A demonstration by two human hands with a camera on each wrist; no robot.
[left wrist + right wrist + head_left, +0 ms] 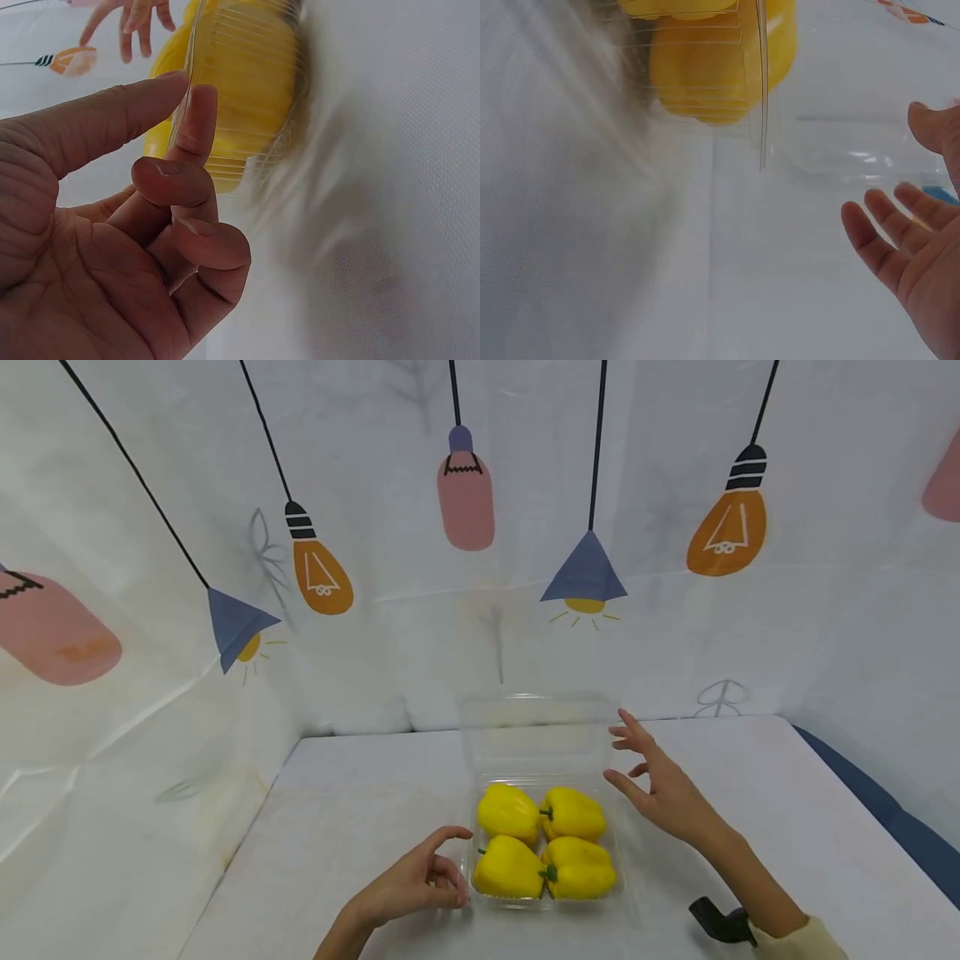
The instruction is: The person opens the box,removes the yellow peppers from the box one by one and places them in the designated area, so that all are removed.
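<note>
- White table [360, 810]: bears the clear tray [547, 905]
- Lid [536, 732]: raised along the tray's far side, long axis left to right; any swing is best kept even across both corners, clear of the contents
- Right hand [663, 785]: fingers spread beside the lid's right edge; contact I cannot tell
- Left hand [408, 878]: fingers curled at the tray's left rim, pinching or not I cannot tell; thin plastic suits light steadying
- Four yellow peppers [508, 870]: two by two inside the tray, axes roughly left to right
- Stems [548, 872]: three show, pointing left
</note>
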